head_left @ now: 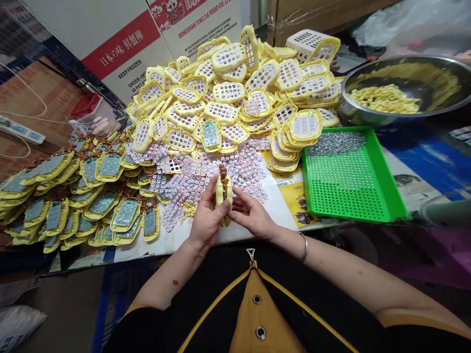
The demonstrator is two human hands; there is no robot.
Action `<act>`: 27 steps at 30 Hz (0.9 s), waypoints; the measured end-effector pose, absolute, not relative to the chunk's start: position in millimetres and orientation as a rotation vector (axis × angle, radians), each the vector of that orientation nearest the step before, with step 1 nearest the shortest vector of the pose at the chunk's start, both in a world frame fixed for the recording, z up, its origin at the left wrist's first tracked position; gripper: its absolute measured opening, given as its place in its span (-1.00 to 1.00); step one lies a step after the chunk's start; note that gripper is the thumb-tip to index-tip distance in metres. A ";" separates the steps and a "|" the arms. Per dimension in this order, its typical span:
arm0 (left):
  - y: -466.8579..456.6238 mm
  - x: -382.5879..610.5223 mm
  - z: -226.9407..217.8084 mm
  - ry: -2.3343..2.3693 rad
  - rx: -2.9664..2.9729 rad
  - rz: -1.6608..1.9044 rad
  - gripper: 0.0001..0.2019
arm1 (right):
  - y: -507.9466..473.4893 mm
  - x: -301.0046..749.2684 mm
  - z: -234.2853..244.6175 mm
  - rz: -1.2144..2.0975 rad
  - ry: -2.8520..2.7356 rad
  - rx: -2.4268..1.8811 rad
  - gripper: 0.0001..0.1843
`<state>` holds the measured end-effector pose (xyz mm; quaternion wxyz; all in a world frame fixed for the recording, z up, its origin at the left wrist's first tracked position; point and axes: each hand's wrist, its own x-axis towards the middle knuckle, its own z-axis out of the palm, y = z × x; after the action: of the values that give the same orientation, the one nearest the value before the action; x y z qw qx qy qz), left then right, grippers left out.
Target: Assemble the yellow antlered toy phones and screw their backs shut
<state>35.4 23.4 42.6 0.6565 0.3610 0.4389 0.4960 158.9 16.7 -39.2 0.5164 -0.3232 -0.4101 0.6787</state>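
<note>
Between my hands a yellow plastic toy phone shell (220, 191) stands on edge, a dark gap showing between its halves and a brown knobbed piece (222, 171) sticking up from its top. My left hand (206, 220) grips it, thumb across the front. The fingers of my right hand (253, 215) press against its other side. Just beyond them spreads a layer of small printed key pieces (217, 169) in white, pink and grey. Behind that rises a heap of yellow shell halves with white perforated panels (224, 110).
Yellow shells with circuit boards (125, 214) are piled on the left. On the right sit a green tray (349, 191) holding small screws (338, 142) and a metal bowl (371, 115) with yellow pieces (386, 99). White printed cartons (136, 44) stand behind the heap.
</note>
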 end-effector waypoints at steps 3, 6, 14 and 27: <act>23.9 35.8 42.7 0.995 0.833 1.114 -0.42 | 17.0 160.8 -38.3 1.635 -1.017 -0.770 -0.01; 23.8 35.3 40.5 0.981 0.877 1.111 -0.40 | 16.4 163.2 -35.7 1.651 -1.048 -0.743 -0.01; 21.6 34.4 29.0 0.918 0.992 1.009 -0.39 | 13.5 169.4 -32.5 1.667 -1.046 -0.725 -0.11; 31.2 20.5 33.8 0.934 0.658 0.919 -0.55 | 6.9 190.3 -14.0 1.295 -1.650 -0.786 -0.29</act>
<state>20.5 31.2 33.8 0.7430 0.3002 0.4264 0.4196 190.3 6.9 -14.0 0.4360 -0.3157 -0.6630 0.5203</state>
